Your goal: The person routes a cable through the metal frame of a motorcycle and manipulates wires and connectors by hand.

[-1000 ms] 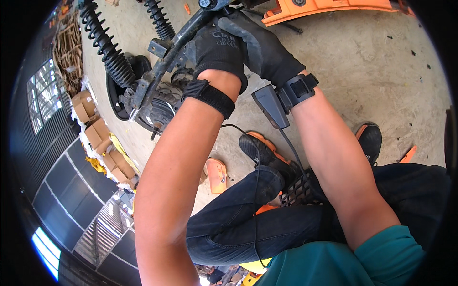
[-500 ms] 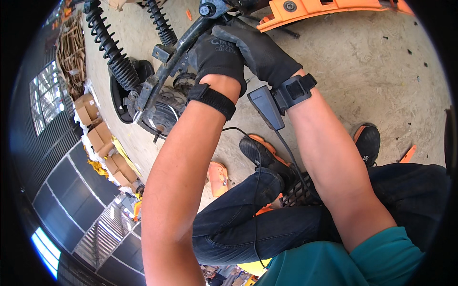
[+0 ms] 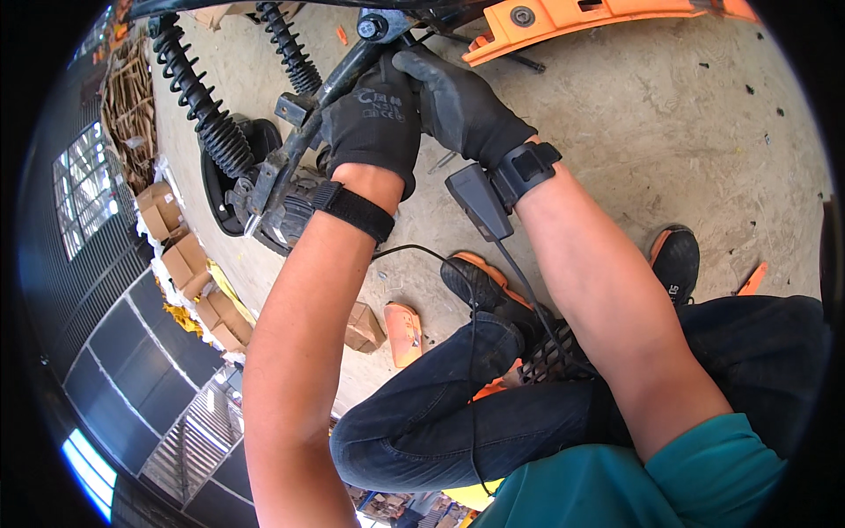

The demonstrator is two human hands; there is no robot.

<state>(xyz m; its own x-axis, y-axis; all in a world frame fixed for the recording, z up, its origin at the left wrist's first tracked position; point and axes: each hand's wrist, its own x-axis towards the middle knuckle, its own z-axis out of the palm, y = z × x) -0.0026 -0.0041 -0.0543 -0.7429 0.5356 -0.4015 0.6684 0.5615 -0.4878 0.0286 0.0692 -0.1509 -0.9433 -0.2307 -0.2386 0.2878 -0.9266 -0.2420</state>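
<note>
My left hand (image 3: 374,114), in a black glove, is curled against the dark metal frame tube (image 3: 334,88) of a vehicle, with its fingertips hidden. My right hand (image 3: 453,101), also gloved, is closed beside it, its fingers reaching to the tube's underside just below the bolted bracket (image 3: 373,26); what they grip is hidden. Two black coil-over shock absorbers (image 3: 198,106) stand to the left, above a dark mechanical assembly (image 3: 286,224) that my left forearm partly covers. An orange plastic panel (image 3: 563,22) lies above my right hand.
My crossed legs and black-and-orange shoes (image 3: 480,286) are on the concrete floor (image 3: 651,141). An orange piece (image 3: 403,334) and a cardboard piece (image 3: 361,326) lie near my knee. Cardboard boxes (image 3: 185,260) line the left, beside a corrugated wall with windows (image 3: 84,180).
Both hands have shifted slightly left, my left wrist somewhat lower, both still closed at the frame tube. A cardboard piece by my left forearm now shows more.
</note>
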